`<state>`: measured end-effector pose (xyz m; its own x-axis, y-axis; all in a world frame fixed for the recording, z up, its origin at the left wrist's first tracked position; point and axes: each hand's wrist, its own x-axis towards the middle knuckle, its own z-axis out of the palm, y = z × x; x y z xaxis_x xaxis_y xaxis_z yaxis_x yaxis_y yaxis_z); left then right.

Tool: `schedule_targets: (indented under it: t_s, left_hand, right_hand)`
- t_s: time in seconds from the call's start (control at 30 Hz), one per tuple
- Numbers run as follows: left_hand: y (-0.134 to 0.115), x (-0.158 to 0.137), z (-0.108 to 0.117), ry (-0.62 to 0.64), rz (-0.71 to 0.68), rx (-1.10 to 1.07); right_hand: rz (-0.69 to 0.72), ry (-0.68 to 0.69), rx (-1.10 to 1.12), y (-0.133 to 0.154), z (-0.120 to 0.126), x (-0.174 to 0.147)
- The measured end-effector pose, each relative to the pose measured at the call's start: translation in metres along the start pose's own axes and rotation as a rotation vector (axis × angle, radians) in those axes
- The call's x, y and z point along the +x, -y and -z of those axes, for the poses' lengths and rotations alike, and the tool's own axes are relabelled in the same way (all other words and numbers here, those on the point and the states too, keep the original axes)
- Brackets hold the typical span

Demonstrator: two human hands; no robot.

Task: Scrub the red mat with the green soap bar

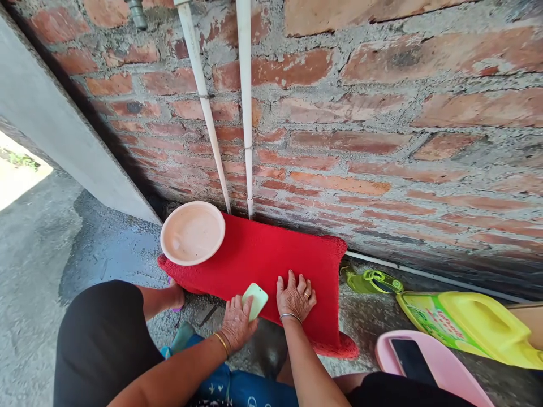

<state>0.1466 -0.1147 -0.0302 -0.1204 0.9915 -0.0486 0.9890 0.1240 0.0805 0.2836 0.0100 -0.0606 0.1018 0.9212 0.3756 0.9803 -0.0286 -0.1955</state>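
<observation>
A red plush cloth [258, 249] lies stretched over a long low support whose form is hidden, its edges hanging at the ends. My left hand [238, 325], with a gold bracelet, grips a pale green rounded block [255, 301] at the cloth's near edge. The block's underside is hidden, so its kind does not show. My right hand [296, 297], wearing a ring and a silver bangle, rests flat on the cloth with fingers spread. On the cloth's left end stands a pale pink basin [193, 233], with a few specks in it.
A brick wall [322, 141] with two white pipes [246, 113] rises behind the cloth. To the right are a yellow-green shoe [375, 281], a yellow jug [466, 322] and a pink plastic piece [384, 345] bearing a dark phone [411, 362]. A grey slab [80, 113] leans at left.
</observation>
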Motion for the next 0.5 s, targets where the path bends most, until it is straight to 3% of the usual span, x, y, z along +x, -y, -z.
schedule_targets:
  t_s: [0.1,0.23,0.33,0.4,0.5]
  left_hand:
    - [0.0,0.005,0.005,-0.008,-0.011,-0.027]
    - [0.047,0.028,0.024,-0.078,0.186,0.016]
    - [0.067,0.029,0.023,-0.128,0.247,0.07]
    - [0.058,0.019,0.011,-0.137,0.194,0.081]
    - [0.024,-0.001,-0.009,-0.103,0.049,0.049]
  right_hand:
    - [-0.011,0.017,0.025,0.0,-0.001,0.0]
    - [-0.007,0.023,0.03,0.0,-0.001,-0.001]
    - [-0.014,0.022,0.023,0.0,-0.001,-0.001]
    - [-0.016,0.023,0.026,0.0,-0.001,0.0]
    - [-0.012,0.026,0.034,0.0,-0.002,0.0]
